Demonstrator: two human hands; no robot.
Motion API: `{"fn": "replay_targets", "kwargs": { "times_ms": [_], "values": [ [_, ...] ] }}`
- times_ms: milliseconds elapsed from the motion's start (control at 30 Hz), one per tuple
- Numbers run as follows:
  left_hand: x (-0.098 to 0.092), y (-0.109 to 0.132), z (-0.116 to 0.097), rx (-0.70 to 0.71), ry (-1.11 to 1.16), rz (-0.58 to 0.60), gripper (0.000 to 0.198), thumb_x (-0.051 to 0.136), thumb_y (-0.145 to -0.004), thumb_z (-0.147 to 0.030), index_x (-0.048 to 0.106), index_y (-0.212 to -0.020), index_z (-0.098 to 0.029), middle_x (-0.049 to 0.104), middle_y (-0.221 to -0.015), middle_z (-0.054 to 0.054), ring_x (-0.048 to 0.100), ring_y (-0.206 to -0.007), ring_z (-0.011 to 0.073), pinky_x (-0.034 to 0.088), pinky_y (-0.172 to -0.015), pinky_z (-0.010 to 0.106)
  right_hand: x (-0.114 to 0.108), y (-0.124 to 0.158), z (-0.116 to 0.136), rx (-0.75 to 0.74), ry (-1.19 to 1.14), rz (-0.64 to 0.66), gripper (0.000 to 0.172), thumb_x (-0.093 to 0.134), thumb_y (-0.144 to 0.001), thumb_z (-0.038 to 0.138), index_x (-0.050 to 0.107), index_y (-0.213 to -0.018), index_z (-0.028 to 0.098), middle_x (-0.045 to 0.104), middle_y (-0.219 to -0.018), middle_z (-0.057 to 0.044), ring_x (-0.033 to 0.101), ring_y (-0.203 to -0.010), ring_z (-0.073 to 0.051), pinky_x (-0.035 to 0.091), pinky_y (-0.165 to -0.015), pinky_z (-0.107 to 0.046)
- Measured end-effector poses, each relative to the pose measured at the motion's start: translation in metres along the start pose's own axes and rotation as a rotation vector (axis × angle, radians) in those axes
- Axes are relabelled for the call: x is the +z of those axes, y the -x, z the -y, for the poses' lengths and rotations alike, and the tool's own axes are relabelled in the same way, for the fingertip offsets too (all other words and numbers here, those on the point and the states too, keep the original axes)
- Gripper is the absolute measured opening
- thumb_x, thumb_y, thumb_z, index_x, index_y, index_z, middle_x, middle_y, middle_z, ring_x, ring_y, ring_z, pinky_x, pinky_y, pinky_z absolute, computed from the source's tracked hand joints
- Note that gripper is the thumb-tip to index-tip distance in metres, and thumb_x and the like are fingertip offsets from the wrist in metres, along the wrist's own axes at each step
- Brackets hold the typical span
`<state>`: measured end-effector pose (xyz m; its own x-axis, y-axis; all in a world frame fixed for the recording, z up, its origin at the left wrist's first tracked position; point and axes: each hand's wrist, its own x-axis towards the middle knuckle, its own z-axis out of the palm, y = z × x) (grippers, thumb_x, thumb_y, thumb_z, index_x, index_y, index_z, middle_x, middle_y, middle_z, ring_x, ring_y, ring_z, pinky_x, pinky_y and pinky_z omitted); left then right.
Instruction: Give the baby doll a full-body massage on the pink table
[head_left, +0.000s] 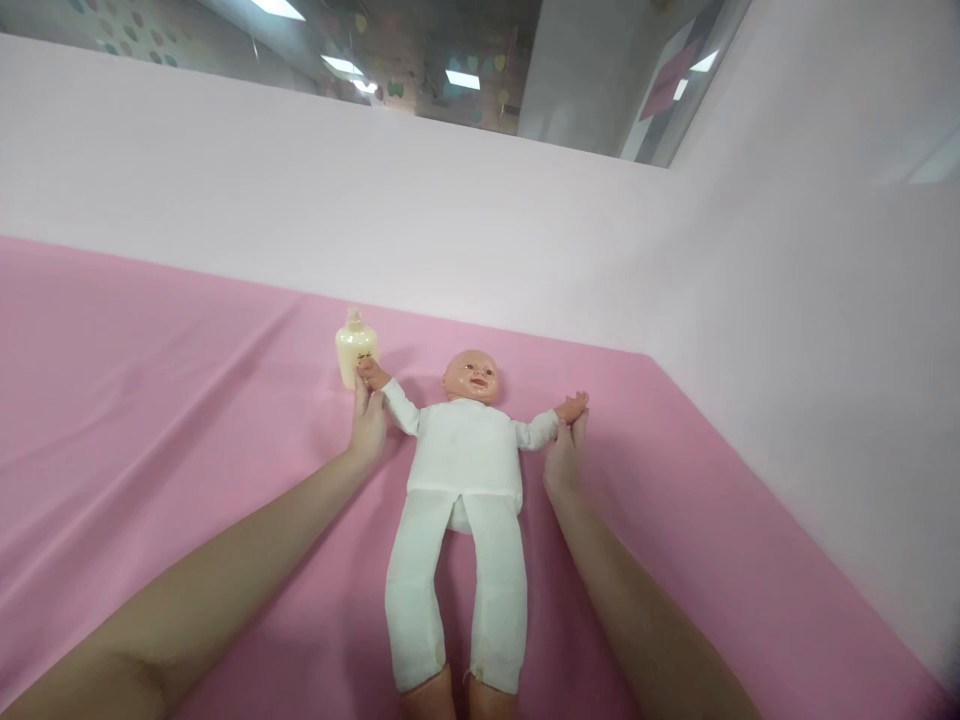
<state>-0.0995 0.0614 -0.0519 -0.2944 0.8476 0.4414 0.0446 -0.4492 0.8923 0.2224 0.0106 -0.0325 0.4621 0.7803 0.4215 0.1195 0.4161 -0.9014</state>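
A baby doll (466, 455) in a white top and white trousers lies on its back, its head away from me and its arms spread out sideways. My left hand (369, 420) is closed around the doll's hand on the left side. On the other side, my right hand (564, 458) grips the doll's other hand, thumb against the wrist. Just behind my left hand stands a pale yellow bottle (355, 345), upright, partly covered by the doll's hand. The doll's feet run out of view at the bottom edge.
A pink sheet (187, 400) with creases on the left covers the surface under the doll. White walls (315, 200) rise behind it and on the right. Above the back wall is a window (420, 60) with ceiling lights showing in it.
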Motion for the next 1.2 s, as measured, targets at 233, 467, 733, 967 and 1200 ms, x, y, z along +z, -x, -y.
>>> {"fn": "replay_targets", "kwargs": {
  "times_ms": [233,467,733,967,1200],
  "values": [
    [0.008,0.018,-0.021,0.224,-0.258,0.237,0.063,0.044,-0.100,-0.035,0.025,-0.160,-0.027,0.041,-0.159,0.008,0.036,-0.149,0.0251,0.030,-0.123,0.046,0.010,0.016,0.016,-0.231,0.212,0.262,0.060,0.041,-0.102,0.039,0.026,-0.159,0.029,0.034,-0.163,-0.005,0.032,-0.151,-0.023,0.023,-0.126,-0.054],
    [0.018,0.023,-0.030,0.525,-0.473,0.624,0.048,0.045,-0.098,-0.026,0.053,-0.145,-0.025,0.059,-0.144,0.009,0.053,-0.135,0.0253,0.040,-0.116,0.049,0.013,0.020,0.020,-0.519,0.477,0.631,0.057,0.033,-0.099,0.018,0.039,-0.155,0.030,0.051,-0.152,-0.005,0.046,-0.142,-0.022,0.035,-0.121,-0.049],
    [0.018,0.024,-0.034,0.495,-0.448,0.598,0.050,0.046,-0.094,-0.021,0.052,-0.143,-0.025,0.059,-0.143,0.008,0.054,-0.133,0.0247,0.040,-0.116,0.049,0.013,0.021,0.022,-0.484,0.465,0.573,0.058,0.036,-0.098,0.019,0.038,-0.155,0.028,0.052,-0.150,-0.007,0.048,-0.139,-0.024,0.037,-0.120,-0.048],
    [0.013,0.023,-0.036,0.367,-0.361,0.437,0.047,0.050,-0.094,-0.029,0.050,-0.140,-0.023,0.061,-0.136,0.012,0.056,-0.127,0.0284,0.041,-0.112,0.052,0.011,0.021,0.019,-0.290,0.232,0.353,0.061,0.050,-0.094,0.028,0.038,-0.154,0.028,0.047,-0.154,-0.007,0.043,-0.144,-0.024,0.031,-0.123,-0.051],
    [0.009,0.016,-0.028,0.123,-0.128,0.177,0.051,0.048,-0.096,-0.034,0.040,-0.145,-0.025,0.052,-0.146,0.011,0.053,-0.130,0.0262,0.043,-0.111,0.045,0.010,0.008,0.021,-0.099,-0.046,0.085,0.069,0.050,-0.086,0.026,0.033,-0.153,0.028,0.037,-0.161,-0.008,0.041,-0.145,-0.021,0.036,-0.120,-0.047]
  ]
}}
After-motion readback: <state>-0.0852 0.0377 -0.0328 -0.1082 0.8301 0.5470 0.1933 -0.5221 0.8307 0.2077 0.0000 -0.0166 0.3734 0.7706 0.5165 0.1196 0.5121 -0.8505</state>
